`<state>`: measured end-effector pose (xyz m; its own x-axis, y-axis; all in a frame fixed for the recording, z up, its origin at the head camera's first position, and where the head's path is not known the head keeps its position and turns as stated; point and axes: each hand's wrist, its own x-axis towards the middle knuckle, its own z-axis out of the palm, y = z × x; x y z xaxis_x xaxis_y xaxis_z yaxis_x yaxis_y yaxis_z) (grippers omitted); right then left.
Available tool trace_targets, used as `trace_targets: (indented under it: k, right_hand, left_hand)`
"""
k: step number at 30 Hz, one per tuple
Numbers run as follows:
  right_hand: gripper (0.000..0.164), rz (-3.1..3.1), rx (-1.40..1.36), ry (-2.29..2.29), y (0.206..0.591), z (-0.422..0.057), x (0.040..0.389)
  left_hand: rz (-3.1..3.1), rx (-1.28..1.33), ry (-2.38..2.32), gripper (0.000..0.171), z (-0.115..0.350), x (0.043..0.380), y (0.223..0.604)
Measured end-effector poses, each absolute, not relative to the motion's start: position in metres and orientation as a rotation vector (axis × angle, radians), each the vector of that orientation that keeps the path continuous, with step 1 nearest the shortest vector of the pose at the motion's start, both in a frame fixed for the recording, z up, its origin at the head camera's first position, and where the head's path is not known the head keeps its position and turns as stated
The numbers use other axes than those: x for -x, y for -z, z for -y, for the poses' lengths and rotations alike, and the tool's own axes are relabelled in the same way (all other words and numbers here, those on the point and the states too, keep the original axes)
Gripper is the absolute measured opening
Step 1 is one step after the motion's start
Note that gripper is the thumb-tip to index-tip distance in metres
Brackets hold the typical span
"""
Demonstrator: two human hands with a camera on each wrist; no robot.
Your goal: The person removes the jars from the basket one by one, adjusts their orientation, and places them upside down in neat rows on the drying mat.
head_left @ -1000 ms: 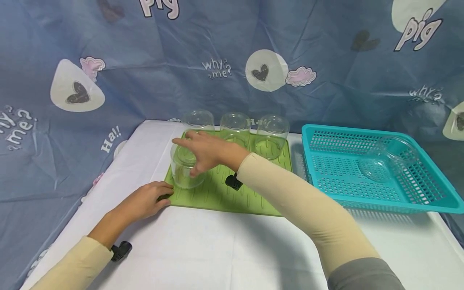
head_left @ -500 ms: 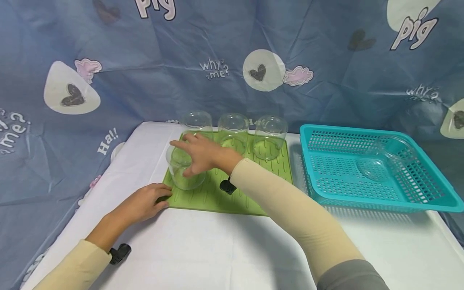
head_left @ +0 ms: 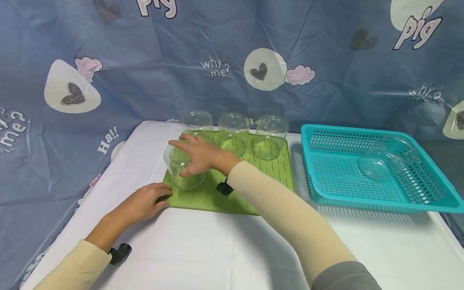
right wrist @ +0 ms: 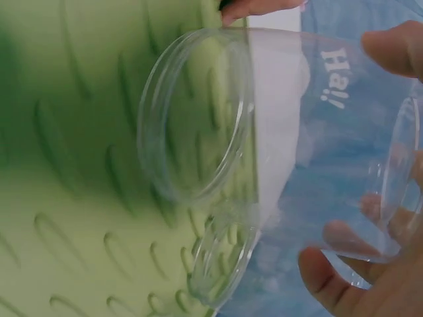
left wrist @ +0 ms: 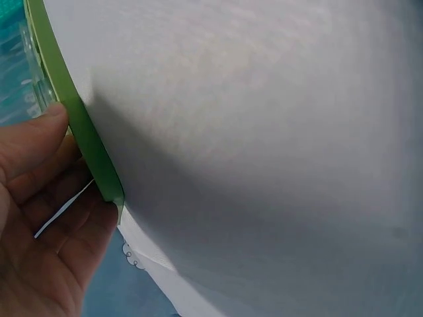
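At the green drying mat's (head_left: pixel 232 203) front left corner, my left hand (head_left: pixel 145 201) holds the edge. In the left wrist view, the thumb (left wrist: pixel 56 115) touches one side of the corner, the other fingers curl against the other side. My right hand (head_left: pixel 203 155) grips a clear jar (head_left: pixel 188 181) standing on the mat beside the left hand. In the right wrist view, thumb and fingers lie round the jar's (right wrist: pixel 284 158) upper end; its lower ring is at the mat. Behind stand three more clear jars: left (head_left: pixel 197 121), middle (head_left: pixel 233 139), right (head_left: pixel 270 139). The right arm partly covers the mat.
A turquoise perforated basket (head_left: pixel 311 177) stands to the right of the mat, with a clear jar (head_left: pixel 391 157) lying inside. White cloth (head_left: pixel 203 249) covers the table, and a printed blue curtain (head_left: pixel 163 80) hangs close behind and at the left.
My right hand has shifted slightly left, and the top of the jar it grips leans a little further left. The left hand keeps its place at the mat's corner.
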<state>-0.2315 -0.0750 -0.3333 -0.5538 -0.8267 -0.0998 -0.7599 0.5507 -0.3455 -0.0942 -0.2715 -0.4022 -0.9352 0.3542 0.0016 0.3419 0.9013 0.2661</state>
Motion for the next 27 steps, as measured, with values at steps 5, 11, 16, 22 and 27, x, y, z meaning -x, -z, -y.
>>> trace_targets:
  k: [5, 11, 16, 22, 27]
  right_hand:
    - [0.089, -2.553, 1.340, 0.388, 0.330, 0.075, 0.229]
    - [0.090, -2.582, 1.351, 0.366, 0.328, 0.076, 0.228]
    - [0.094, -2.571, 1.383, 0.371, 0.329, 0.077, 0.227]
    - [0.099, -2.578, 1.423, 0.379, 0.330, 0.071, 0.227]
    - [0.095, -2.660, 1.592, 0.210, 0.320, 0.043, 0.214]
  left_hand:
    - [-3.006, -0.545, -0.410, 0.028, 0.272, 0.094, 0.403]
    - [-3.015, -0.537, -0.405, 0.028, 0.274, 0.095, 0.402]
    - [-3.012, -0.534, -0.398, 0.027, 0.275, 0.095, 0.400]
    - [-3.021, -0.543, -0.395, 0.027, 0.275, 0.093, 0.400]
    - [-3.024, -0.522, -0.398, 0.028, 0.272, 0.092, 0.402]
